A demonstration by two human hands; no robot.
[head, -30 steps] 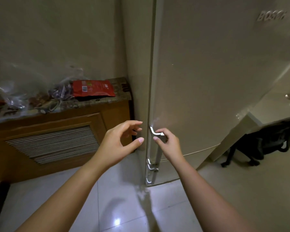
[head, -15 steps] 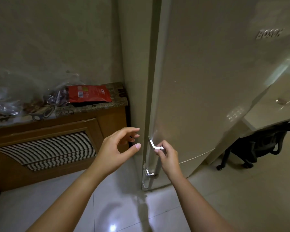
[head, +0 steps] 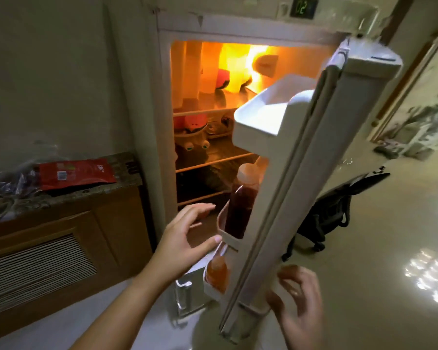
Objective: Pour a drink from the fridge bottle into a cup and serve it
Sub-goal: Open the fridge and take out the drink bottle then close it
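Fridge door (head: 321,157) open. Two bottles in door racks: dark red bottle (head: 240,205) in middle rack, orange bottle (head: 216,272) in rack below. Left hand (head: 185,238) released, fingers spread, just beside dark red bottle, not touching. Right hand (head: 299,296) blurred at door outer edge, fingers loose, grasping nothing. One red packet (head: 74,173) on surface (head: 91,195) by fridge.

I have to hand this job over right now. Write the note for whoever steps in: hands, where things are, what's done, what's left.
Left hand: open, empty, reaching toward the dark bottle in the door shelf.
Right hand: open, blurred, by the outer face of the fridge door; contact unclear.
An orange bottle stands in the shelf below.
Done: fridge is open.
Left: take a bottle, find a cup (none in view), pour, serve.
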